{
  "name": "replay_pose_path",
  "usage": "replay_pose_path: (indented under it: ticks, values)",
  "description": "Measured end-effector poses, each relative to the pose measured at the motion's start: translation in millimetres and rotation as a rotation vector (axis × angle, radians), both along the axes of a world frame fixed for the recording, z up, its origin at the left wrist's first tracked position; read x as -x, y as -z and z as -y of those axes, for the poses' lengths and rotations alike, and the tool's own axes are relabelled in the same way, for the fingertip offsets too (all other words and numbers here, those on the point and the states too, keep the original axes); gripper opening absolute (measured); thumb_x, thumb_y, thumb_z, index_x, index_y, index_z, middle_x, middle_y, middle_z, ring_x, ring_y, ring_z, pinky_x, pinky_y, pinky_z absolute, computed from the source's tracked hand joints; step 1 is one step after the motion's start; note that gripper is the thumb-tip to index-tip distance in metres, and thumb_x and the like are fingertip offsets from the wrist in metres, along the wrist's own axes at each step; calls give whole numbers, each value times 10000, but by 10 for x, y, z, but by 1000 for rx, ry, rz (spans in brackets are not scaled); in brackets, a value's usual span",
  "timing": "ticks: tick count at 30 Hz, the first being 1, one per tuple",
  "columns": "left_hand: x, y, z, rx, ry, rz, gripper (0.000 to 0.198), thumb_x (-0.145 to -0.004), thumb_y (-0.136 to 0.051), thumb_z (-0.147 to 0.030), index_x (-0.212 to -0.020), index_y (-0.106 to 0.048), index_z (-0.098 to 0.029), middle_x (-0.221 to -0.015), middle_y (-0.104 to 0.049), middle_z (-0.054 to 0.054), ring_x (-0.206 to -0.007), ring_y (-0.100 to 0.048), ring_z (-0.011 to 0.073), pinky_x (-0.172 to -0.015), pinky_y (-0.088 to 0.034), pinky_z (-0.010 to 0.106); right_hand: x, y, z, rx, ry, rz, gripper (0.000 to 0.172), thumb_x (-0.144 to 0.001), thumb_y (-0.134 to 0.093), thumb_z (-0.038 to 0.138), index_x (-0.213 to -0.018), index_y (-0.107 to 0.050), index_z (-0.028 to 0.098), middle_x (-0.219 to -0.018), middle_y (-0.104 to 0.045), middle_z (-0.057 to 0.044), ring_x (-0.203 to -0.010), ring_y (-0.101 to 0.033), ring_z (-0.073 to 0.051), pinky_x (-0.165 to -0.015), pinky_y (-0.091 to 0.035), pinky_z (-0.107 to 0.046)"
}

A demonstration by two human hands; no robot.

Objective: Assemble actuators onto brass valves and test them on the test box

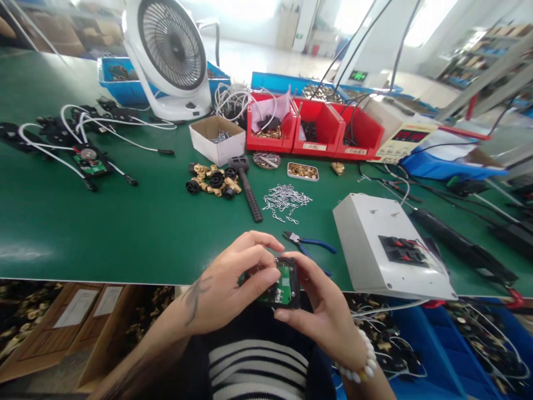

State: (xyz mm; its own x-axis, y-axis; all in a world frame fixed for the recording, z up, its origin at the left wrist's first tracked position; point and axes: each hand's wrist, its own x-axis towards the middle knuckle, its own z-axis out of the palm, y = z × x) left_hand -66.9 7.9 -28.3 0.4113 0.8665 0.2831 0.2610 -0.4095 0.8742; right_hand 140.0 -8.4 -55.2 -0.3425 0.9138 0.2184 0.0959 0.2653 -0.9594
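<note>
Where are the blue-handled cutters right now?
In the head view, the blue-handled cutters lie on the green table right of centre, just beyond the right hand, left of the grey box.

A small, black, squarish, open-faced housing (295, 284), fitted with a flat green circuit board (285, 282), is gripped at its right side by the right hand (325, 305), near the front edge of the green table (125, 233). The board is faced upward; pale parts are mounted on it, and its left portion is covered by the left hand (233, 283).
</note>
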Motion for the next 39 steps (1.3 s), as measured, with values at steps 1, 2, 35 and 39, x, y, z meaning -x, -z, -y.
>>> replay_pose_path:
  ticks: [1, 2, 35, 39]
  values:
    - [4, 27, -45, 37, 6, 7, 172, -1009, -522, -285, -872, -592, -209, -1196, -611, 1, -1096, -594, 114, -940, -477, 215, 41, 26, -29, 26, 10, 11, 647, -771, -853, 365, -1346, -565, 286, -1321, -646, -53, -1195, -639, -211, -1045, -528, -314]
    - [15, 60, -104, 58, 1, 7, 208, -1014, -508, -311, -856, -595, -205, -1171, -622, 5, -1070, -606, 118, -933, -485, 225, 85, 54, -63, 55, 33, 25, 634, -777, -843, 392, -1331, -569, 253, -1303, -655, -73, -1165, -654, -222, -1015, -550, -327]
    - [54, -253, 1, -528, 98, -275, 254, -980, -572, -294, -1214, -552, -197, -1038, -683, 59, -918, -615, 183, -822, -517, 300, 259, -128, 21, 717, -210, -697, 450, -909, -617, 614, -791, -630, 179, -537, -362, 76, -436, -197, -48, -433, -225, -187]
    - [20, -195, 3, -532, -100, -223, 266, -1016, -519, -405, -1159, -588, -191, -1039, -700, 64, -931, -659, 176, -835, -528, 282, 149, -123, 48, 621, -109, -696, 384, -796, -767, 532, -1015, -690, 226, -726, -562, 14, -460, -283, -55, -438, -338, -204]
